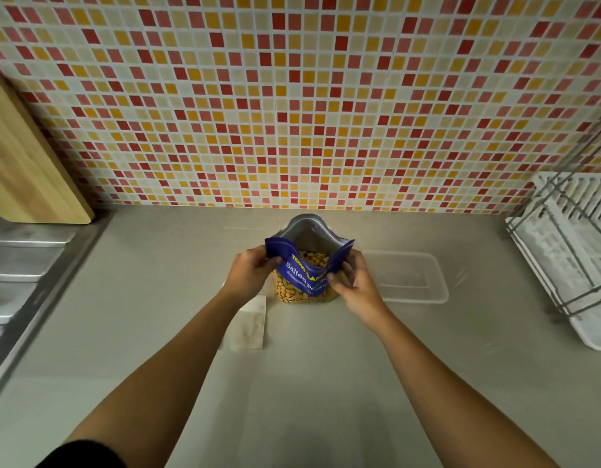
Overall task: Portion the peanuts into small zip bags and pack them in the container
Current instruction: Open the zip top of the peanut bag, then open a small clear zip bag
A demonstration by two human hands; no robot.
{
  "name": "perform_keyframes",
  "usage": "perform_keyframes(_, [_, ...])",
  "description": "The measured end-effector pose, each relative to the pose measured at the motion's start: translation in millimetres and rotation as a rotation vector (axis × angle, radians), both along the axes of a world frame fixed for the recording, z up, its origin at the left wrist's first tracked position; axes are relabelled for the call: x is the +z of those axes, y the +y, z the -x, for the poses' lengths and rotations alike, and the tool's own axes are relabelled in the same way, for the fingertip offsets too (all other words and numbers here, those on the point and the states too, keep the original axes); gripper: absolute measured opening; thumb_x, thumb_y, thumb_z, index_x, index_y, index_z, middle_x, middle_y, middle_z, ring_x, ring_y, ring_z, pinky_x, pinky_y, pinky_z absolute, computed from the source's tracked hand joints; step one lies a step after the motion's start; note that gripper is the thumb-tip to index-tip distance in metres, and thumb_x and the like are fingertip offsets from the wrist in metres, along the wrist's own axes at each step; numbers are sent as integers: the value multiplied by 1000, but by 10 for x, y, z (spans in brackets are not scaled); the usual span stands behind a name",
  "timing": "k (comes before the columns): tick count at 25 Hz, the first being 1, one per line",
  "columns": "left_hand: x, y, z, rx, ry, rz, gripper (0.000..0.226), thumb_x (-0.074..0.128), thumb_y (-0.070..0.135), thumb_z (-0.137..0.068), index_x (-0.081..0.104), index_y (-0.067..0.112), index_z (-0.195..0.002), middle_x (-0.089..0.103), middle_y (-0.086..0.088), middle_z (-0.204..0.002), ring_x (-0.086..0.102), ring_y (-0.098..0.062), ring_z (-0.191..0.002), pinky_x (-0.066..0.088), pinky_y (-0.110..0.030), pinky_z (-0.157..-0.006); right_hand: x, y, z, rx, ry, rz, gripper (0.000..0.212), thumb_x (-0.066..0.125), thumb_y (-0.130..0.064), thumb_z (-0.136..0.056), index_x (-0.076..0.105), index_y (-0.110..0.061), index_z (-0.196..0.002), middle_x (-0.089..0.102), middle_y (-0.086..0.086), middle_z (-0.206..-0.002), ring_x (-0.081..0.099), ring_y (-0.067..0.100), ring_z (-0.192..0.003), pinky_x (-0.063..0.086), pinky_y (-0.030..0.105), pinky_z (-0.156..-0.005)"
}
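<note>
A blue salted-peanut bag (306,275) stands upright on the grey counter (309,383), its mouth spread wide so the silver lining and the peanuts (313,257) inside show. My left hand (250,273) pinches the bag's left top corner. My right hand (355,285) pinches the right side of the mouth. Small clear zip bags (250,324) lie flat on the counter just left of the peanut bag, under my left wrist. A clear rectangular plastic container (409,278) sits empty right of the bag, behind my right hand.
A white dish rack with a wire frame (569,244) stands at the right edge. A steel sink drainboard (19,271) runs along the left, with a wooden cutting board (29,163) leaning on the tiled wall behind it.
</note>
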State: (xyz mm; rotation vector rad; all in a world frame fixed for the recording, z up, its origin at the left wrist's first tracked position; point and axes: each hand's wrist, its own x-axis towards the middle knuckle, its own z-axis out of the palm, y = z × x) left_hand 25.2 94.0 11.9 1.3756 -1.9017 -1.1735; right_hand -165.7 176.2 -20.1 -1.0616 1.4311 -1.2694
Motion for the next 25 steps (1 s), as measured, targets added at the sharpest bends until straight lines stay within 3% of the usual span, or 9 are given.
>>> perform_keyframes(3, [-20,-61,17,27,72,-40,24,52,8,-93,59,4,-115,63,-6,-102,58,-19,-95,46,-17,-73,-9,-75,-9,-35,7,29,47,62,-1,-84,40,-31,-114,51,-14,-120,47,10,-122,47,20,-91])
perform_keyframes(6, [-50,-122,-44,31,230,-137,21,49,6,-93,59,9,-112,65,-11,-107,60,-27,-103,51,-35,-89,-53,-94,26,-30,29,14,47,63,-4,-84,40,-33,-113,51,-17,-118,48,8,-120,45,25,-96])
perform_keyframes(11, [-50,-152,-52,47,231,-117,17,45,9,-96,58,11,-106,64,-15,-108,61,-32,-105,49,-47,-96,-43,-139,68,-1,41,-25,48,63,-5,-85,38,-28,-119,50,-13,-121,45,11,-125,44,29,-98])
perform_keyframes(15, [-28,-159,-77,4,137,-59,21,46,11,-96,60,7,-111,65,-12,-108,61,-29,-104,49,-48,-96,-53,-136,46,-8,49,2,49,63,-3,-84,39,-28,-118,51,-8,-123,46,17,-127,43,28,-97])
perform_keyframes(17, [-24,-161,-130,14,73,-5,27,46,10,-96,58,8,-120,64,-8,-113,59,-24,-105,49,-43,-96,-104,-103,18,-31,28,26,51,63,-3,-84,38,-26,-122,50,-11,-123,46,15,-126,42,24,-97])
perform_keyframes(19, [-53,-99,-209,82,21,34,32,46,10,-96,55,10,-126,62,-6,-123,58,-21,-111,48,-35,-98,-200,-25,-37,-119,45,33,53,63,-10,-86,36,-20,-131,47,-6,-131,44,14,-128,41,28,-103])
perform_keyframes(22, [-275,112,-445,151,-153,68,28,53,11,-92,64,10,-118,66,-6,-118,62,-22,-107,42,-21,-90,-487,235,-289,-258,351,-132,57,57,-22,-90,34,-4,-138,43,12,-141,42,25,-131,29,28,-109])
perform_keyframes(25, [-528,341,-623,126,-335,80,25,59,12,-88,68,13,-111,69,-10,-111,64,-26,-97,42,-22,-84,-734,542,-572,-167,677,-214,65,44,-39,-92,31,3,-140,36,22,-146,33,32,-137,25,30,-111])
